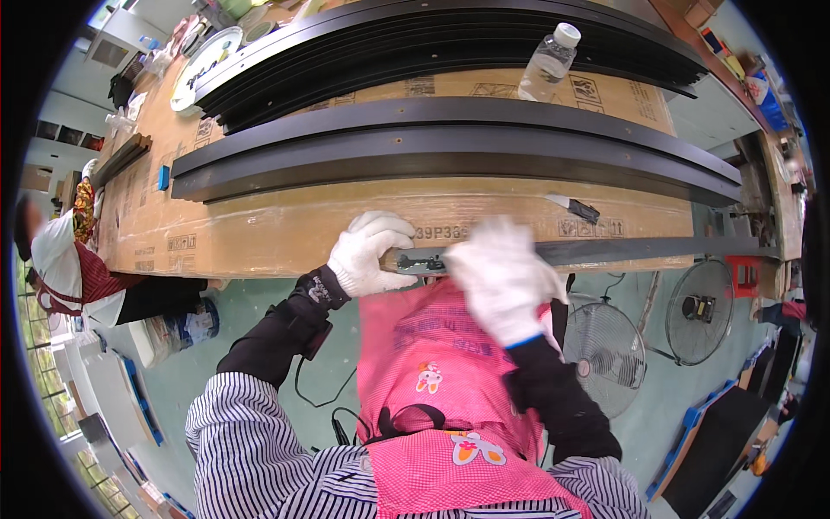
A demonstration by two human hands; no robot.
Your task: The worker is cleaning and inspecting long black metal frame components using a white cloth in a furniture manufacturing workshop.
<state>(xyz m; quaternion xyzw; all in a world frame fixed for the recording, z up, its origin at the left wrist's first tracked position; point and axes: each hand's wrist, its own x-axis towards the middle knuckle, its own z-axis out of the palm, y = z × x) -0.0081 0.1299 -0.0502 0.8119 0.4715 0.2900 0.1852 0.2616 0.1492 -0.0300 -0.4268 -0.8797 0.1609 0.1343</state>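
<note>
A long dark grey bar lies along the near edge of the cardboard-covered table. My left hand, in a white knit glove, is closed around the bar's left end. Beside its fingertips, a small black fitting shows on the bar. My right hand, also white-gloved, is over the bar just right of the fitting. Motion smears its fingers, so their grip and anything in them cannot be made out. A cutter knife with a dark handle rests on the cardboard beyond the right hand.
Dark metal profiles span the table, with another stack behind them. A clear bottle with a white cap stands among them. A small blue block lies at left, near another person. Fans stand at lower right.
</note>
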